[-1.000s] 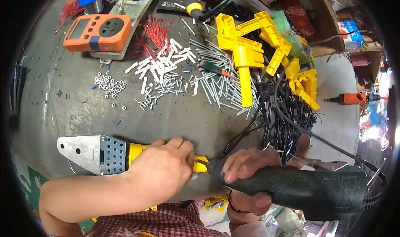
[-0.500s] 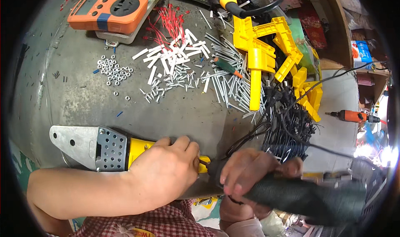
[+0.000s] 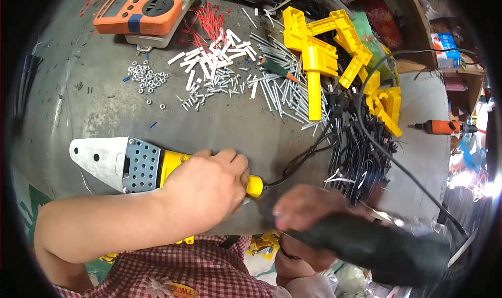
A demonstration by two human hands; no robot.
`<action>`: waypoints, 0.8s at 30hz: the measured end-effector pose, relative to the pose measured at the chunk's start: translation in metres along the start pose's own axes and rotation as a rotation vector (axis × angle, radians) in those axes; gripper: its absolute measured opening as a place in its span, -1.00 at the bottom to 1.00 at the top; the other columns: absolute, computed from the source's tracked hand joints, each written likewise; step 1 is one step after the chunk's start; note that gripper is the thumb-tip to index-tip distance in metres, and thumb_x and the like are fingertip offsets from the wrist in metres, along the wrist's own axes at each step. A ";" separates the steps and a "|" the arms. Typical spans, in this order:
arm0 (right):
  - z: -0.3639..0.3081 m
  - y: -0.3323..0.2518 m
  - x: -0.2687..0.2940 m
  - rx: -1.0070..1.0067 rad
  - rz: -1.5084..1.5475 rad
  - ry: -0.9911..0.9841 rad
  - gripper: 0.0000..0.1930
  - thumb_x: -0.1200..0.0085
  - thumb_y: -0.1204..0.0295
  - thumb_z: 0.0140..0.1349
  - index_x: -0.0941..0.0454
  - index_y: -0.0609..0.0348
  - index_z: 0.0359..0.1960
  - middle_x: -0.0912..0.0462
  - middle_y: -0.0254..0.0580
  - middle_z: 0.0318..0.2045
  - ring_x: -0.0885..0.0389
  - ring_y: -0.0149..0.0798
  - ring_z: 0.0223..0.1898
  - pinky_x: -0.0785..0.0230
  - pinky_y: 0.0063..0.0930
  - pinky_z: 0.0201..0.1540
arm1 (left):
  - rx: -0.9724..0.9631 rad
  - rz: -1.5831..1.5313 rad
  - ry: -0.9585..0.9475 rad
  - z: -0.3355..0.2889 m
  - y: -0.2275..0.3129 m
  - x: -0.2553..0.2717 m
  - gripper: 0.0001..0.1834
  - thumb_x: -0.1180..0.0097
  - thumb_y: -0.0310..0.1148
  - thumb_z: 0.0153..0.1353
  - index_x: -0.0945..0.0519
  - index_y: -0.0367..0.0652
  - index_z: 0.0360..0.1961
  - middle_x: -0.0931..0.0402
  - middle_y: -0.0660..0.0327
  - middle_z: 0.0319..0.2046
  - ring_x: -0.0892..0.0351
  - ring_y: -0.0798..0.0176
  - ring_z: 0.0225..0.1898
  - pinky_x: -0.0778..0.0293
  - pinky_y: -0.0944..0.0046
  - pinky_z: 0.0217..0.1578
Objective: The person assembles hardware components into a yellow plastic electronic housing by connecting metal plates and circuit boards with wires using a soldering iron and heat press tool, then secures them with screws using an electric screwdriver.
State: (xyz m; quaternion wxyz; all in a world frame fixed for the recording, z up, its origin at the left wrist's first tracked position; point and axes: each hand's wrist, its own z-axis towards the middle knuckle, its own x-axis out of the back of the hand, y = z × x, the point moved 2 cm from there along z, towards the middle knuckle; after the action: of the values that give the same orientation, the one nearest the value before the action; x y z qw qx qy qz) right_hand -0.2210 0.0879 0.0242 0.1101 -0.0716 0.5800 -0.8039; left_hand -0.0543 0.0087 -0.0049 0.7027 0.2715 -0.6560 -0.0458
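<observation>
My left hand (image 3: pixel 209 185) is wrapped round the yellow handle (image 3: pixel 170 164) of an appliance lying on the table, pressing it down. At its left end the appliance has a perforated metal sleeve (image 3: pixel 144 167) and a flat grey metal plate (image 3: pixel 102 159) with holes. A black cord runs out of the handle's right end. My right hand (image 3: pixel 308 209), smeared by motion, grips a dark power screwdriver (image 3: pixel 387 245) beside that end. The screwdriver's front is too blurred to make out, and it appears apart from the handle.
An orange meter (image 3: pixel 138 11) stands at the far left. Beyond my hands lie hex nuts (image 3: pixel 149 77), short screws (image 3: pixel 222 83), white sleeves (image 3: pixel 209 60), red-wired parts (image 3: pixel 205 28), long screws (image 3: pixel 293 102) and yellow shells (image 3: pixel 319 57). Bundled black cords (image 3: pixel 361 156) lie right; an orange driver (image 3: pixel 442 127) is beyond.
The power screwdriver has drawn back from the handle's right end, where its thin shaft reached before. My left hand keeps its hold. The whole view has shifted slightly.
</observation>
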 end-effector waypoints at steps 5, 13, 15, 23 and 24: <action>0.012 0.005 -0.030 0.251 0.126 0.333 -0.57 -0.02 0.17 0.18 -0.25 0.02 0.02 -0.56 0.13 -0.41 -0.54 0.04 -0.43 -0.42 -0.13 -0.42 | -0.013 0.023 0.027 -0.002 -0.005 -0.001 -0.63 -0.16 -0.22 -0.17 -0.52 -0.21 -0.31 -0.37 0.25 -0.41 -0.44 0.25 -0.27 -0.42 0.28 -0.33; 0.016 0.002 -0.041 0.288 -0.144 0.286 -0.12 -0.22 0.04 0.00 0.09 0.09 0.20 -0.55 -0.02 -0.46 -0.54 -0.11 -0.52 -0.43 -0.23 -0.44 | -0.010 -0.080 0.101 -0.001 -0.005 -0.004 -0.87 -0.04 -0.41 -0.12 -0.57 -0.21 -0.53 -0.45 0.15 -0.42 -0.48 0.14 -0.30 -0.47 0.21 -0.36; 0.019 -0.002 -0.049 0.313 -0.199 0.454 -0.06 -0.25 0.06 -0.04 0.14 0.17 0.21 -0.54 -0.06 -0.46 -0.55 -0.12 -0.47 -0.43 -0.25 -0.34 | 0.037 -0.041 0.176 0.003 -0.005 -0.011 -0.88 -0.04 -0.42 -0.12 -0.56 -0.22 -0.55 -0.45 0.13 -0.43 -0.49 0.12 -0.31 -0.48 0.20 -0.37; 0.000 -0.057 -0.040 0.489 -0.296 0.675 0.04 -0.10 -0.08 0.06 0.41 0.13 0.28 -0.45 -0.14 -0.53 -0.49 -0.20 -0.58 -0.44 -0.33 -0.47 | -0.125 -0.149 0.256 -0.002 -0.006 0.025 -0.51 -0.20 -0.33 -0.11 -0.43 -0.24 -0.10 -0.38 0.08 -0.18 -0.37 0.10 -0.06 -0.32 0.07 0.00; -0.002 -0.057 -0.040 0.493 -0.290 0.690 0.04 -0.10 -0.08 0.06 0.41 0.13 0.28 -0.45 -0.14 -0.53 -0.49 -0.20 -0.58 -0.44 -0.33 -0.47 | -0.367 -0.161 0.122 -0.019 -0.002 0.036 -0.49 -0.22 -0.33 -0.13 -0.43 -0.24 -0.09 -0.38 0.10 -0.18 -0.35 0.11 -0.05 -0.25 0.04 0.07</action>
State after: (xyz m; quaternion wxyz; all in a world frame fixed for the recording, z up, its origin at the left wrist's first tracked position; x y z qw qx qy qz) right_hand -0.1880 0.1175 0.0780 -0.1901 0.1485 0.3577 -0.9022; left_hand -0.0310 -0.0019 0.0267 0.7731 0.1925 -0.5689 -0.2040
